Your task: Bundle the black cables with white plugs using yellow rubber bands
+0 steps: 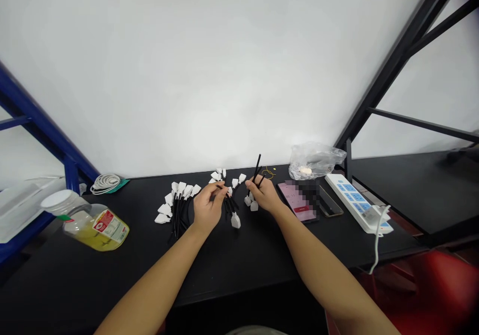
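My right hand (263,194) is closed round a few short black cables (258,161) with white flat ends (254,205). Their black ends stick up above the fingers and the white ends hang below the hand. To its left, my left hand (208,206) pinches a thin dark piece at its fingertips, which looks like another black cable (220,186). Between and behind the hands lies a loose group of the same white-ended cables (235,220). A larger bunch of them (180,205) is spread left of my left hand, its white ends pointing away.
On the left are a clear jar (99,227) with yellow contents and a coiled white cable (105,183). At right lie a lit phone (295,200), a darker phone (330,201), a plastic bag (318,159) and a white power strip (355,202). A white wall rises behind the black table (232,270).
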Tool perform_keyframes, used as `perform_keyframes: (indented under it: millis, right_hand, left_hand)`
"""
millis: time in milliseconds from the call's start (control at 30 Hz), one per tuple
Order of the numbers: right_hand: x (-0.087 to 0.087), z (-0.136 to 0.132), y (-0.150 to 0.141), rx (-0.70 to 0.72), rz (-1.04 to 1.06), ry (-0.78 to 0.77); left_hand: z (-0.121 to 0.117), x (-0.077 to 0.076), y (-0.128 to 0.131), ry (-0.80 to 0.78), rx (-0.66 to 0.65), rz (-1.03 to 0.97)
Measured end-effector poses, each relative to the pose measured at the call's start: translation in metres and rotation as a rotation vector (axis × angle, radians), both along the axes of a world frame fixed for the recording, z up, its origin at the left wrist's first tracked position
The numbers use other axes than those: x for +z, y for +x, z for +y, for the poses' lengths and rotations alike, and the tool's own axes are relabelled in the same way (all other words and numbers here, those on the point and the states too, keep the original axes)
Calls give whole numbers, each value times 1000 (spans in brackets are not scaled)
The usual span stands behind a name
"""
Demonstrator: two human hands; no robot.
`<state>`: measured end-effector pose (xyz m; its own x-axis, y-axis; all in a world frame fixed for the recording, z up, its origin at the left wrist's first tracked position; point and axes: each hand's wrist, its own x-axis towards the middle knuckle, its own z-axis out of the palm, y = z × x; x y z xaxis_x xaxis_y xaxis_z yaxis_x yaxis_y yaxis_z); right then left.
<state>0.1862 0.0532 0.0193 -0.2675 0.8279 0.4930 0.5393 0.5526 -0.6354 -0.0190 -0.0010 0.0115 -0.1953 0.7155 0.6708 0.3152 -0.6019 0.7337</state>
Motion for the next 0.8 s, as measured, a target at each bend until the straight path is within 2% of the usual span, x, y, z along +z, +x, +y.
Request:
perform_keyframes:
  millis: [100,200,333,433,500,633,700,800]
  right_hand:
    - [1,-3,-2,80,37,-15]
    - [3,-7,-4,108,23,-24]
    - [5,-5,-2,109,-29,-48]
    - [3,0,1,83,-60,-58]
    - [1,3,2,66,-68,-52]
    - [-2,3,0,56,-47,-42]
    - [-2,1,-3,106,-41,-24]
    - [0,-5,-6,198,-43,-6]
  left_hand:
    - [2,-3,8,-89,-83,6]
    - [5,-6,9,-191,-166,148]
    - [8,-11,6,-418,-402,403]
    - [9,-15,6,-526,-510,408]
    - [9,-15,8,-525,-490,298]
    - [8,-13,13,-451,-321,35]
    - [8,-12,15,-424,-250,4]
    - [9,-15,19,-429,-249,87]
